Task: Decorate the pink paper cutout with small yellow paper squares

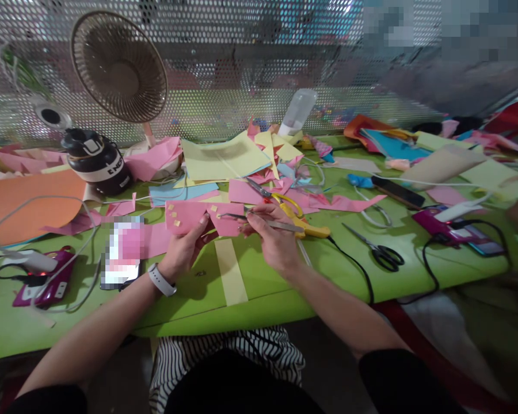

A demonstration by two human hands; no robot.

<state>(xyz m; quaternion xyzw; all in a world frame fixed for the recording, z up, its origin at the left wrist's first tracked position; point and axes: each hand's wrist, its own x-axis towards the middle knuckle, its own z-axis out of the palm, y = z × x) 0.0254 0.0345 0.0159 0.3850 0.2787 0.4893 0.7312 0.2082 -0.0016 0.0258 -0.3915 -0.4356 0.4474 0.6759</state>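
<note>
My left hand [183,250] pinches a folded-looking pink paper piece [185,214] by its lower edge, thumb in front. Small pale-yellow squares are stuck on the paper's face. In my right hand [278,244] are metal tweezers [285,225], held between thumb and fingers. Their dark tips lie over the right part of the pink paper, beside a small yellow square. Whether the tips grip anything is too small to tell. Just beyond my right hand are scissors with yellow handles [290,202] and a yellow tool with a black cord [315,229].
A pale-yellow paper strip [231,273] lies below my hands on the green table [276,310]. Black-handled scissors [386,257] rest to the right. A phone [121,253], a power bank with cables [54,282], a dark bottle [97,164] and a fan [120,68] are left. Paper scraps lie behind.
</note>
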